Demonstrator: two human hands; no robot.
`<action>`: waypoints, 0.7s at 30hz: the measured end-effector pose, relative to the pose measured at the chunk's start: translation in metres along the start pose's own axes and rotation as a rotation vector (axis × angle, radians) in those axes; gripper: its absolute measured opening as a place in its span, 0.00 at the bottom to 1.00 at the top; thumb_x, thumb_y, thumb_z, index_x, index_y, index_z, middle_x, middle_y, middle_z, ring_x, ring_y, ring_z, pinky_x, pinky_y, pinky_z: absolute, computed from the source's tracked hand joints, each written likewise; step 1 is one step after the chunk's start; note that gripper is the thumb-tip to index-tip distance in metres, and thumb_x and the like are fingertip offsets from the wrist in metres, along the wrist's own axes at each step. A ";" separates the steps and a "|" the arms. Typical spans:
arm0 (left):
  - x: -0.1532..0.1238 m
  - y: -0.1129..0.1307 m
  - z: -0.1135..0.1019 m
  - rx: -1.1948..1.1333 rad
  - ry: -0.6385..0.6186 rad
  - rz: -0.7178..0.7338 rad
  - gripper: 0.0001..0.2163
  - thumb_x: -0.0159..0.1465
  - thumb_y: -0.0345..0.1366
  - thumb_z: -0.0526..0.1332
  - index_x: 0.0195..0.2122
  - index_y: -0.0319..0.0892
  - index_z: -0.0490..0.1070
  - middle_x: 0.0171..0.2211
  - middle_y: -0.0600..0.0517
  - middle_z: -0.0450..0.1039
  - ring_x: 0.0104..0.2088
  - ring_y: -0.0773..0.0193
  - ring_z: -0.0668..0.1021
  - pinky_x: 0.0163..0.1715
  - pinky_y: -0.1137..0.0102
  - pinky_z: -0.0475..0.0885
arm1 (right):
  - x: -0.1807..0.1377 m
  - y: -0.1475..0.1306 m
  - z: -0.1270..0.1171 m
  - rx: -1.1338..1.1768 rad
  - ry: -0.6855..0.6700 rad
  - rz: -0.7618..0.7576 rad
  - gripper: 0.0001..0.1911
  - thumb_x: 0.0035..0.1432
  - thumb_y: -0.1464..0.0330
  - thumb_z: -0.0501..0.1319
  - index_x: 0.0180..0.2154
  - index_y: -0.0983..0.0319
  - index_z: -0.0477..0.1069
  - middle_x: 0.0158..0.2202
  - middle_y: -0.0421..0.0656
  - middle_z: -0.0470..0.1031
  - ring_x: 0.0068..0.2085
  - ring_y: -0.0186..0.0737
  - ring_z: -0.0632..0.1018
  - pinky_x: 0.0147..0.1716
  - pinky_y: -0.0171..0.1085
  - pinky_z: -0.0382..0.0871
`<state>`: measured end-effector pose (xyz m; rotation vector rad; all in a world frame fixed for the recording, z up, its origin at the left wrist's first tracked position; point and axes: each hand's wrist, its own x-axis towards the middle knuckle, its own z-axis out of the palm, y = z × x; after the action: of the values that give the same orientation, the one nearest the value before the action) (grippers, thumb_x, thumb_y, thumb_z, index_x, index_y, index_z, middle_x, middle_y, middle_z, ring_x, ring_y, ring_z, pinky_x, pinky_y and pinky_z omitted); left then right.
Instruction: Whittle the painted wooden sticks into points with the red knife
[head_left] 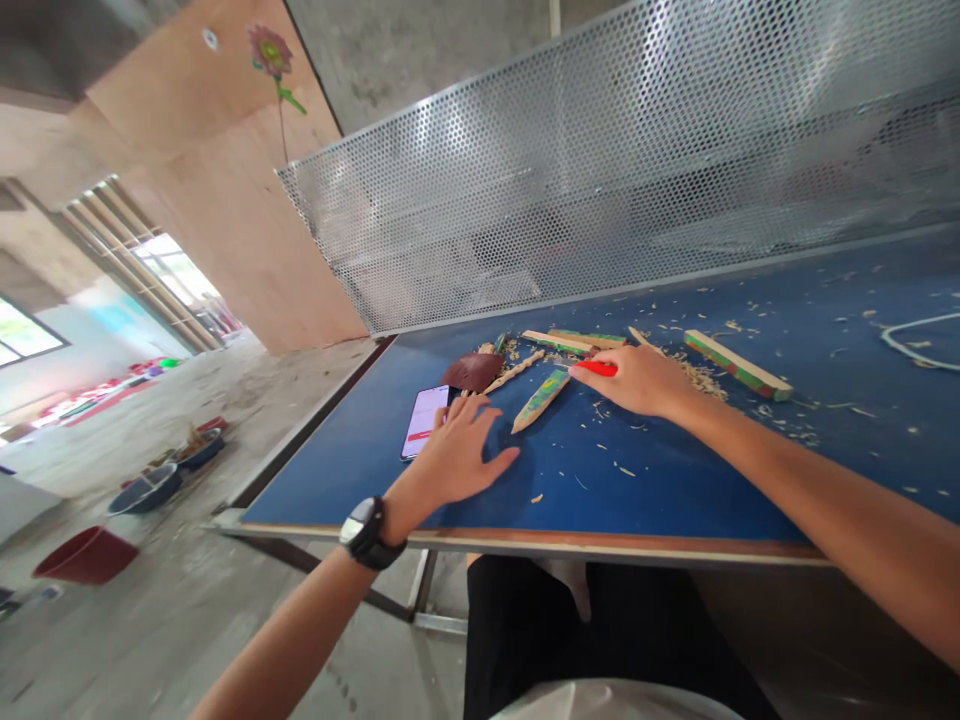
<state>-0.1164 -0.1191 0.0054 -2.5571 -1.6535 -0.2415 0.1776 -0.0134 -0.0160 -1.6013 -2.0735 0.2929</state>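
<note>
Hands over blue tabletop (660,490), seated person, dark trousers below near edge. Left hand (457,455) flat, fingers spread, palm down on tabletop near the near-left corner, black watch (367,532) on wrist; grip spread, holding nothing. Phone (424,420) just beside left fingertips, screen lit, lying flat. Right hand (637,380) further in, toward the middle; grip pinching red-handled tool (598,368), red part sticks out past the fingers toward the left. Pointed painted wooden stick (541,400) lies just beside right hand, between both hands, touching neither as far as visible. Dark brown piece (472,371) past the phone. More wooden sticks (570,342) toward far edge, one longer stick (739,365) right of right hand. Wood shavings (701,378) scattered around right hand. Perforated metal screen (637,170) stands along far edge.
</note>
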 end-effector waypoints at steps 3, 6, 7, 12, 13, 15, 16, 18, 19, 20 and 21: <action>0.029 0.033 0.007 0.046 -0.035 0.025 0.22 0.72 0.52 0.57 0.54 0.39 0.75 0.57 0.33 0.73 0.61 0.38 0.73 0.62 0.45 0.64 | 0.000 0.000 -0.002 -0.005 0.005 0.026 0.39 0.62 0.33 0.52 0.49 0.54 0.85 0.48 0.53 0.85 0.51 0.65 0.82 0.45 0.54 0.74; 0.065 0.052 0.015 0.073 -0.053 -0.036 0.23 0.73 0.51 0.56 0.49 0.33 0.76 0.54 0.24 0.74 0.60 0.32 0.74 0.58 0.46 0.67 | 0.000 0.002 -0.004 -0.007 -0.004 0.051 0.40 0.61 0.33 0.52 0.49 0.54 0.85 0.46 0.53 0.85 0.50 0.66 0.82 0.43 0.54 0.73; 0.077 0.056 0.018 0.055 -0.070 -0.065 0.21 0.74 0.48 0.56 0.48 0.32 0.75 0.52 0.23 0.75 0.57 0.33 0.77 0.55 0.48 0.68 | 0.000 0.003 -0.005 -0.013 -0.010 0.061 0.40 0.61 0.33 0.52 0.50 0.54 0.85 0.45 0.53 0.85 0.49 0.66 0.83 0.42 0.53 0.73; 0.124 0.058 0.040 -0.288 0.015 -0.133 0.15 0.75 0.44 0.54 0.38 0.38 0.70 0.33 0.33 0.76 0.36 0.48 0.82 0.37 0.58 0.67 | 0.003 0.011 -0.009 -0.055 0.017 0.100 0.39 0.62 0.34 0.51 0.52 0.54 0.84 0.43 0.54 0.85 0.46 0.65 0.83 0.38 0.51 0.72; 0.130 0.055 0.044 -0.400 0.104 -0.137 0.15 0.75 0.45 0.53 0.38 0.39 0.69 0.31 0.36 0.75 0.34 0.50 0.81 0.36 0.59 0.66 | 0.003 0.012 -0.010 -0.050 0.024 0.094 0.39 0.63 0.34 0.51 0.51 0.54 0.84 0.41 0.54 0.85 0.45 0.65 0.83 0.37 0.50 0.71; 0.136 0.049 0.050 -0.469 0.175 -0.111 0.13 0.77 0.44 0.51 0.41 0.41 0.66 0.34 0.39 0.75 0.35 0.54 0.79 0.36 0.61 0.66 | 0.003 0.013 -0.011 -0.013 0.021 0.068 0.39 0.63 0.35 0.51 0.48 0.55 0.85 0.37 0.53 0.85 0.42 0.63 0.83 0.35 0.48 0.70; 0.137 0.046 0.052 -0.498 0.190 -0.097 0.11 0.76 0.44 0.52 0.40 0.43 0.65 0.36 0.40 0.75 0.36 0.55 0.79 0.37 0.62 0.66 | 0.003 0.012 -0.012 0.018 0.011 0.046 0.38 0.64 0.35 0.51 0.47 0.55 0.85 0.36 0.52 0.84 0.41 0.61 0.83 0.34 0.47 0.69; 0.139 0.039 0.055 -0.570 0.219 -0.094 0.11 0.76 0.43 0.52 0.38 0.45 0.62 0.35 0.45 0.75 0.37 0.57 0.78 0.38 0.64 0.67 | 0.002 0.009 -0.012 0.081 -0.012 -0.013 0.36 0.65 0.37 0.52 0.46 0.56 0.85 0.34 0.49 0.84 0.39 0.58 0.83 0.35 0.46 0.69; 0.140 0.036 0.056 -0.703 0.268 -0.132 0.11 0.76 0.44 0.54 0.37 0.45 0.62 0.34 0.47 0.73 0.37 0.59 0.77 0.38 0.66 0.67 | 0.002 0.007 -0.012 0.104 -0.025 -0.047 0.35 0.65 0.38 0.52 0.46 0.56 0.85 0.33 0.48 0.83 0.38 0.56 0.83 0.35 0.45 0.69; 0.140 0.034 0.057 -0.830 0.272 -0.174 0.12 0.76 0.45 0.55 0.37 0.45 0.62 0.32 0.50 0.72 0.35 0.61 0.75 0.37 0.67 0.67 | 0.001 0.005 -0.011 0.122 -0.036 -0.077 0.35 0.66 0.38 0.52 0.45 0.56 0.84 0.33 0.48 0.83 0.38 0.54 0.82 0.36 0.45 0.69; 0.141 0.034 0.057 -0.946 0.261 -0.217 0.12 0.75 0.45 0.57 0.37 0.45 0.62 0.29 0.53 0.69 0.32 0.63 0.74 0.35 0.69 0.67 | 0.001 0.004 -0.010 0.137 -0.044 -0.105 0.34 0.67 0.39 0.52 0.43 0.57 0.84 0.32 0.47 0.83 0.37 0.53 0.82 0.37 0.45 0.69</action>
<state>-0.0242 0.0026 -0.0251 -2.6563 -2.0106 -1.6381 0.1857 -0.0131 -0.0086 -1.4134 -2.1133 0.4269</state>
